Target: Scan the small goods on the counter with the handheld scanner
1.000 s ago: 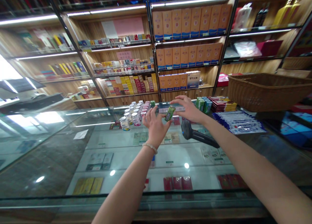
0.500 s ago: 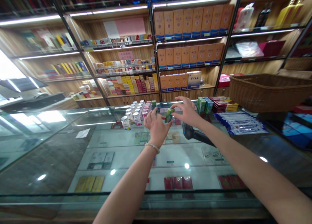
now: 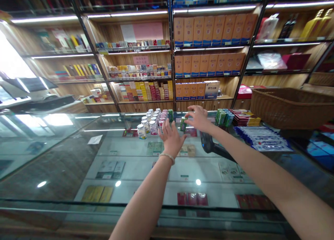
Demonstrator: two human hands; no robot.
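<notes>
A small green can (image 3: 183, 124) stands upright on the glass counter. My right hand (image 3: 198, 118) is at its right side, thumb and index finger curled against its upper part. To the left, my left hand (image 3: 171, 139) has its fingers spread and holds nothing; a beaded bracelet (image 3: 167, 157) circles that wrist. Just beyond the left fingertips are rows of white and pink cans (image 3: 153, 127), with another green can (image 3: 170, 115) at their back right. Below my right forearm lies a black handheld scanner (image 3: 206, 143).
Green and blue cans (image 3: 223, 117), red and yellow packets (image 3: 246, 117) and blue-white sachets (image 3: 262, 139) sit on the right, beside a wicker basket (image 3: 289, 109). A white paper (image 3: 95, 139) lies at left. Boxed goods fill the shelves behind the glass counter (image 3: 125, 149).
My left hand has come off the green can and opened beside it. The can went from tilted between both hands to upright on the counter at my right fingers. The view shifted slightly.
</notes>
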